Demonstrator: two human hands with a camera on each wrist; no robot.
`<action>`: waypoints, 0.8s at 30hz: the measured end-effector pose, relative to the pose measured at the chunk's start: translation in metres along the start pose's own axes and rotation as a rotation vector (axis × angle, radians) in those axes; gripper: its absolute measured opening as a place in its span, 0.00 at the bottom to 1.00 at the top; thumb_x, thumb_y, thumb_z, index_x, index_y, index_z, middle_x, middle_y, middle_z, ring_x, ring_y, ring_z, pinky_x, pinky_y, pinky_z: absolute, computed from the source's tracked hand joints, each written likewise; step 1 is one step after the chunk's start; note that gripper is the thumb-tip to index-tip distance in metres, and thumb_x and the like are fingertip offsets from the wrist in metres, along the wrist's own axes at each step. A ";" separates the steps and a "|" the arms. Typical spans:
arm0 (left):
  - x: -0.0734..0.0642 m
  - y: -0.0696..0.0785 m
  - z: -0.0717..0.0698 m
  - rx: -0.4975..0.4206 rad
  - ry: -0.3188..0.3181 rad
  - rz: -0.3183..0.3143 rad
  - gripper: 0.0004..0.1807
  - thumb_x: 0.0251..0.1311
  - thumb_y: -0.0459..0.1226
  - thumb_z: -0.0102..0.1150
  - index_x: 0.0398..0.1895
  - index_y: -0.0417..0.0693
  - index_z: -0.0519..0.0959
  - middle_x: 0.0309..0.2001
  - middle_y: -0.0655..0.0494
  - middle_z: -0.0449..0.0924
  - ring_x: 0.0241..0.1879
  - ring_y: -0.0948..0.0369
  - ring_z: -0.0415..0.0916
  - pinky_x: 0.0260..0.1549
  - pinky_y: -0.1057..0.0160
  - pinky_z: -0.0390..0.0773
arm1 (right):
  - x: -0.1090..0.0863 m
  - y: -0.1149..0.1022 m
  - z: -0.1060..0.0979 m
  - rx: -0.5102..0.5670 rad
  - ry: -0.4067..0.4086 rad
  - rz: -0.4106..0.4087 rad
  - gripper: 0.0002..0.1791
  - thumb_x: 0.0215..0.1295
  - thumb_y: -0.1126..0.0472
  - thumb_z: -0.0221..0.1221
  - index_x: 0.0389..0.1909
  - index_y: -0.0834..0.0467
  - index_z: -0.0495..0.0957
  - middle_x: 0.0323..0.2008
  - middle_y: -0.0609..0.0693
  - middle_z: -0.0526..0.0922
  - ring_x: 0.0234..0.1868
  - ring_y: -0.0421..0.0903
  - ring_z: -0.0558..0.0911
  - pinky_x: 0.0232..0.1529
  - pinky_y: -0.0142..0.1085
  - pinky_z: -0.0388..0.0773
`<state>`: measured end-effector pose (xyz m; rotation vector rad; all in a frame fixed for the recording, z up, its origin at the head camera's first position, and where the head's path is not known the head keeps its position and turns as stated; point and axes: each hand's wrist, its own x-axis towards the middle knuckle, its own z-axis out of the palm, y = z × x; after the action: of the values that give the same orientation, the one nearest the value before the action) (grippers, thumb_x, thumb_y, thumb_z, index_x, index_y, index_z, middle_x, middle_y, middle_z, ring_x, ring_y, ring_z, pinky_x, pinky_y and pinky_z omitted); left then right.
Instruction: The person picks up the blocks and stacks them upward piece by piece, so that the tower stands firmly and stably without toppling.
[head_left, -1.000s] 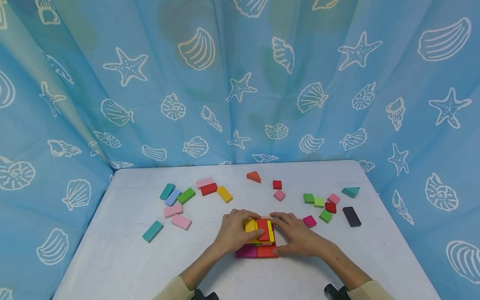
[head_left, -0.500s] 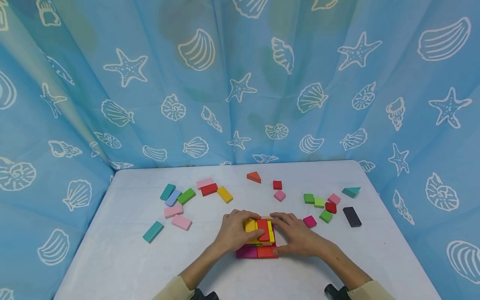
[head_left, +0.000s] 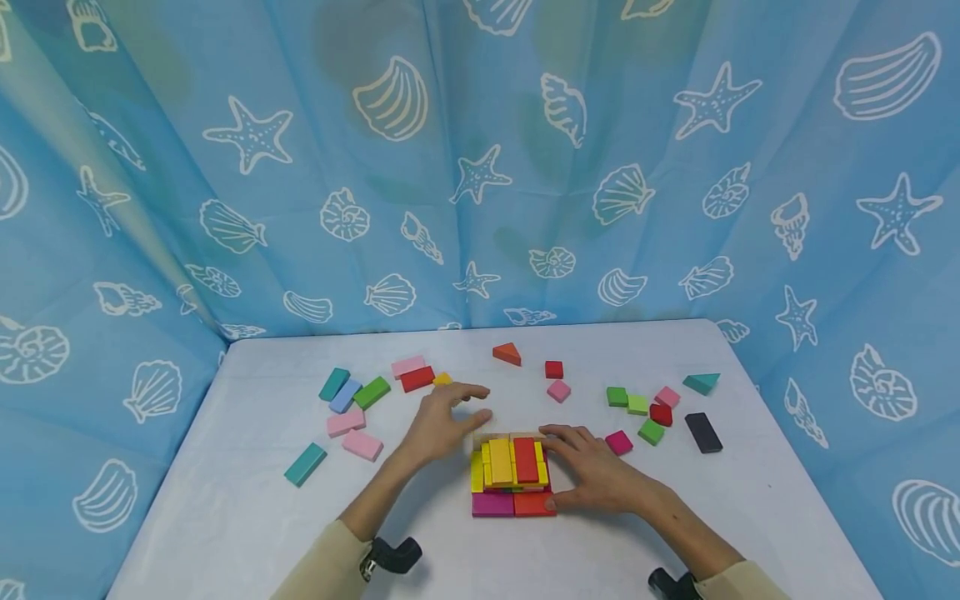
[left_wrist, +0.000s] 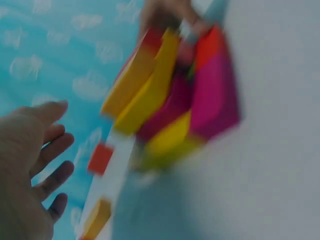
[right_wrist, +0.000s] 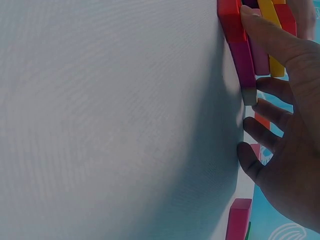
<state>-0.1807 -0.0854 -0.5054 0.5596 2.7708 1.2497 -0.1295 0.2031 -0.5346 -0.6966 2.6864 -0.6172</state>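
A stack of coloured toy blocks (head_left: 500,462) stands at the near middle of the table: a yellow and a red block lie on top, with purple and red ones along its near foot. My right hand (head_left: 596,475) holds the right end of this stack, thumb (right_wrist: 260,22) on the low red block and fingers at its far corner. Off the stack's left side, my left hand (head_left: 442,423) hovers with fingers spread and nothing in them. Beyond its fingers lies a yellow block (head_left: 442,379), partly hidden by them in the head view. The left wrist view is blurred.
Teal, blue, green, pink and red blocks (head_left: 417,379) lie at the left. On the right are small cubes (head_left: 652,432), a teal triangle (head_left: 702,383) and a black oblong (head_left: 703,433). An orange triangle (head_left: 507,354) lies at the back, before a blue shell-print curtain (head_left: 480,233).
My left hand has left the top of the stack and moved away to the far left, uncovering the stack's left side. My right hand has kept its place.
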 end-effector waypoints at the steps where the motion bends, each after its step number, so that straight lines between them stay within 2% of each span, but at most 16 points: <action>1: 0.005 -0.006 -0.005 0.046 0.025 0.005 0.21 0.64 0.47 0.67 0.60 0.56 0.81 0.56 0.60 0.82 0.58 0.56 0.74 0.58 0.47 0.74 | 0.000 0.000 0.000 -0.001 0.000 0.005 0.50 0.46 0.35 0.74 0.72 0.41 0.67 0.74 0.45 0.60 0.72 0.52 0.62 0.62 0.60 0.72; 3: 0.013 -0.019 -0.015 0.161 0.062 0.007 0.21 0.64 0.43 0.68 0.60 0.56 0.81 0.57 0.59 0.82 0.59 0.55 0.73 0.59 0.47 0.73 | 0.001 -0.001 -0.001 -0.005 0.002 0.010 0.50 0.46 0.35 0.74 0.72 0.41 0.67 0.74 0.44 0.60 0.72 0.52 0.62 0.62 0.59 0.72; 5: 0.019 -0.032 -0.022 0.281 0.067 0.009 0.22 0.63 0.41 0.68 0.61 0.57 0.80 0.60 0.58 0.81 0.61 0.54 0.72 0.60 0.47 0.70 | 0.001 -0.001 -0.001 -0.009 0.001 0.014 0.50 0.46 0.35 0.74 0.72 0.41 0.67 0.74 0.44 0.61 0.72 0.51 0.62 0.62 0.59 0.72; 7: 0.024 -0.043 -0.027 0.380 0.024 0.010 0.24 0.63 0.40 0.68 0.63 0.58 0.79 0.63 0.59 0.79 0.63 0.53 0.69 0.62 0.46 0.67 | 0.001 -0.002 -0.001 -0.013 -0.004 0.020 0.50 0.46 0.35 0.74 0.72 0.41 0.67 0.74 0.44 0.61 0.72 0.51 0.62 0.62 0.59 0.72; 10: 0.029 -0.054 -0.030 0.489 -0.059 0.046 0.24 0.64 0.39 0.66 0.64 0.59 0.78 0.65 0.59 0.77 0.65 0.52 0.67 0.62 0.45 0.65 | 0.001 -0.003 -0.002 -0.009 -0.010 0.023 0.50 0.46 0.36 0.75 0.72 0.41 0.67 0.74 0.45 0.61 0.72 0.52 0.62 0.63 0.60 0.72; 13: 0.033 -0.061 -0.030 0.560 -0.085 0.090 0.22 0.65 0.36 0.65 0.62 0.59 0.81 0.63 0.58 0.78 0.64 0.52 0.68 0.63 0.45 0.65 | 0.000 -0.003 -0.002 -0.007 -0.011 0.024 0.50 0.46 0.36 0.75 0.72 0.41 0.67 0.74 0.44 0.61 0.72 0.53 0.62 0.63 0.61 0.71; 16: 0.036 -0.064 -0.030 0.577 -0.056 0.099 0.19 0.64 0.35 0.66 0.58 0.59 0.83 0.58 0.56 0.81 0.60 0.52 0.69 0.62 0.45 0.65 | 0.000 -0.003 -0.003 -0.009 -0.006 0.022 0.50 0.46 0.35 0.75 0.71 0.41 0.67 0.74 0.44 0.61 0.72 0.52 0.62 0.63 0.61 0.71; 19: 0.036 -0.065 -0.029 0.562 -0.034 0.084 0.17 0.63 0.39 0.68 0.55 0.58 0.84 0.54 0.56 0.82 0.58 0.53 0.70 0.60 0.46 0.66 | 0.000 -0.002 -0.002 -0.012 -0.003 0.015 0.50 0.46 0.35 0.74 0.72 0.41 0.67 0.74 0.44 0.61 0.72 0.52 0.61 0.64 0.61 0.70; 22: 0.034 -0.061 -0.027 0.485 -0.018 0.075 0.18 0.61 0.45 0.71 0.54 0.58 0.85 0.50 0.58 0.82 0.53 0.56 0.72 0.57 0.50 0.70 | 0.000 -0.001 -0.001 -0.013 -0.003 0.013 0.50 0.46 0.35 0.74 0.72 0.41 0.67 0.74 0.44 0.60 0.73 0.52 0.61 0.64 0.61 0.69; 24: 0.030 -0.053 -0.023 0.383 -0.010 0.075 0.19 0.59 0.47 0.71 0.54 0.58 0.85 0.48 0.60 0.82 0.50 0.59 0.73 0.53 0.54 0.74 | 0.000 -0.001 -0.001 -0.019 -0.005 0.017 0.50 0.46 0.35 0.74 0.72 0.41 0.66 0.74 0.44 0.60 0.73 0.51 0.61 0.65 0.60 0.69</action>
<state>-0.2298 -0.1239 -0.5256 0.6928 3.0213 0.7192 -0.1293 0.2025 -0.5335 -0.6784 2.6941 -0.5863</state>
